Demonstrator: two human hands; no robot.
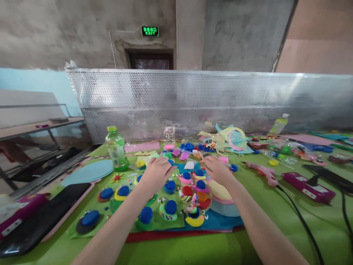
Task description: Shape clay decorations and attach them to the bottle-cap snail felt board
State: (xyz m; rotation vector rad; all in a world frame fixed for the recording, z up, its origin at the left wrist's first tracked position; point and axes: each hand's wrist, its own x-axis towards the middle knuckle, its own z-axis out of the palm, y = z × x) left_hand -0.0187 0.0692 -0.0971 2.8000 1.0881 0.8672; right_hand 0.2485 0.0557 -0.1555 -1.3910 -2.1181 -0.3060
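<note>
My left hand (158, 171) reaches over the middle of the table, its fingers bent loosely and the thumb apart; nothing shows in its grasp. Close to its fingertips is a green clay piece (167, 155). My right hand (216, 169) hovers opposite with fingers curved and apart, seemingly holding nothing. Between the hands lies a small white packet (189, 165). Below them, clay snails with blue bottle-cap shells, such as a green striped snail (168, 210), stand on a green sheet (172, 222). A yellow snail (195, 220) carries a small pink figure (193, 202).
A green drink bottle (116, 149) stands left, near a black phone-like slab (46, 217). To the right are a pink glue gun (263, 173) with a black cord and a purple box (309, 187). Paper rings (234, 138) lie behind, before a perforated metal screen (154, 92).
</note>
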